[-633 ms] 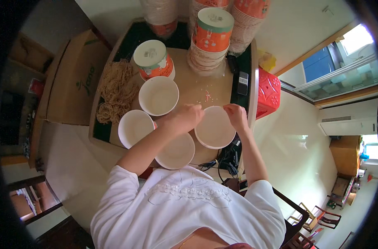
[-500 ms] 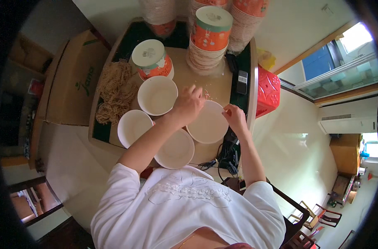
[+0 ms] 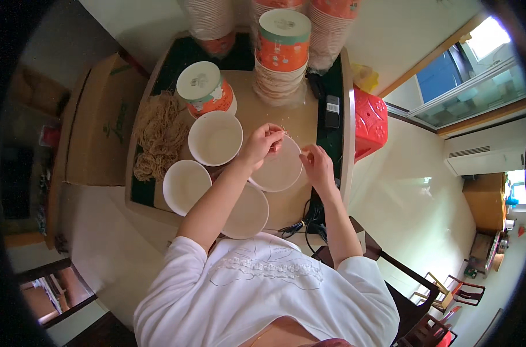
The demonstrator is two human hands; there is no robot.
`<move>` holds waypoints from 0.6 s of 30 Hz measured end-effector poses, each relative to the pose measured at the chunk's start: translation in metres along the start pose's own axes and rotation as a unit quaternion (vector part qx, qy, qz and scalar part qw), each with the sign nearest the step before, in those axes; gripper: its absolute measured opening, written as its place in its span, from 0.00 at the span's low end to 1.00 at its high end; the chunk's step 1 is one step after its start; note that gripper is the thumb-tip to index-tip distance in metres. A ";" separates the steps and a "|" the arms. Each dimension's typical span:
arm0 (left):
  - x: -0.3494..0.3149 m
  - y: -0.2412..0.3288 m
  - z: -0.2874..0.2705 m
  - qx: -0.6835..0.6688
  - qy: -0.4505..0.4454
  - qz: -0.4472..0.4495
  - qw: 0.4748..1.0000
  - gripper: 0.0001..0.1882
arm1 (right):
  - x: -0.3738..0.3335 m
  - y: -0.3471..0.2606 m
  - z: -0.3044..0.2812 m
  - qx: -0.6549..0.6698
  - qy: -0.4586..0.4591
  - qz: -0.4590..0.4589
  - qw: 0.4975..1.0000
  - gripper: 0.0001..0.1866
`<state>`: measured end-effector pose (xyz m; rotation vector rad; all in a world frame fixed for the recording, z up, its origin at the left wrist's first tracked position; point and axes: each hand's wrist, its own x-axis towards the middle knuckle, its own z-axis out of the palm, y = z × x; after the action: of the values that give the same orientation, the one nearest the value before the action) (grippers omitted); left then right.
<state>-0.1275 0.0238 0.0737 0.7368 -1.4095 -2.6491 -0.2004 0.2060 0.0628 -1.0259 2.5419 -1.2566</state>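
Observation:
An open white paper tub [image 3: 276,173] stands on the table in front of me, between my hands. My right hand [image 3: 319,166] is closed, its fingertips pinching the tub's right rim. Over the upper left of the same tub my left hand [image 3: 264,146] has its fingers curled together; what they hold, if anything, is too small to make out. Small pale and reddish bits [image 3: 288,137] lie just beyond the tub's far rim. Three more open white tubs stand to the left: one farther back [image 3: 215,139], one at the left [image 3: 186,188], and a nearer one [image 3: 245,215] partly behind my left forearm.
A tangled heap of tan strings [image 3: 159,136] lies at the table's left. Behind stand an upturned orange-and-white tub [image 3: 205,87] and plastic-wrapped tub stacks [image 3: 283,52]. A dark handset [image 3: 332,111], black cables [image 3: 309,222], a red stool [image 3: 371,124] and a cardboard box [image 3: 98,124] are around.
My view has shifted slightly. The tub between my hands has moved a little left and toward the far side, my right hand going with it. My left hand's fingers have turned inward over the tub.

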 end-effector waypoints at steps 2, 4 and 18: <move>-0.001 0.004 0.002 0.012 -0.027 0.006 1.000 0.05 | 0.011 -0.014 0.000 0.081 -0.079 0.015 0.993 0.12; -0.002 0.010 0.007 0.017 -0.025 0.023 0.999 0.04 | 0.019 -0.031 0.001 0.137 -0.200 0.035 0.970 0.15; -0.008 -0.039 -0.021 0.947 -0.037 0.033 0.317 0.07 | 0.017 0.019 0.088 -0.091 -0.231 -0.017 0.969 0.04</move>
<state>-0.1049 0.0324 0.0362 0.1926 -3.5085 0.5543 -0.1891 0.1454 -0.0054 -1.2323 2.3045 -0.6905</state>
